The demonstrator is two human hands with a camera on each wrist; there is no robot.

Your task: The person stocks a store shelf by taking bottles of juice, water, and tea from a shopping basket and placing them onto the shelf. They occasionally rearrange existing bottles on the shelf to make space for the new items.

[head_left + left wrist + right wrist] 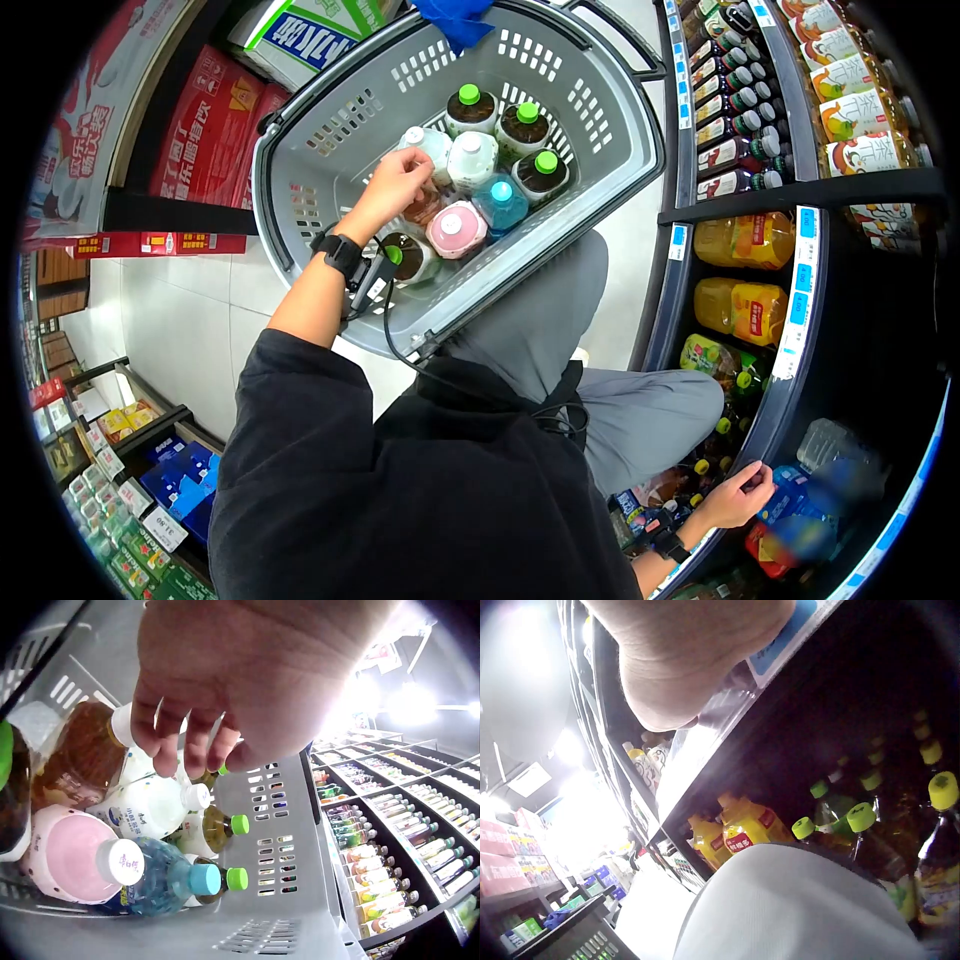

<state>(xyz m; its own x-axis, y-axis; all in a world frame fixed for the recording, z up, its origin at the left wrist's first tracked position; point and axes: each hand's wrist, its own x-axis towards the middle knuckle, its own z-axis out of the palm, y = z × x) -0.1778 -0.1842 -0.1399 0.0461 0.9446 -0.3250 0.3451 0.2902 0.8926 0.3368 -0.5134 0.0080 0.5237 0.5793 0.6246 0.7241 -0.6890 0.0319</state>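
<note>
My left hand (398, 182) hangs over the grey shopping basket (345, 140), its fingers loosely bent just above a brown drink bottle (81, 757). In the left wrist view, the fingers partly cover that bottle's white cap (121, 726). Around it stand a pink drink bottle (457, 230), a blue drink bottle (500, 207), white bottles (472, 163) and dark drink bottles with green caps (527, 126). My right hand (738, 497) rests at the front edge of the shelf (805, 300), fingers loosely curled; its fingertips are hidden in the right wrist view.
Yellow juice bottles (740, 310) and dark bottles with yellow-green caps (861, 819) fill the shelf by my knee. Beside my right hand lies a blue-labelled bottle pack (800, 505). Red cartons (205, 130) are stacked left of the basket. A blue cloth (455, 20) hangs over its far rim.
</note>
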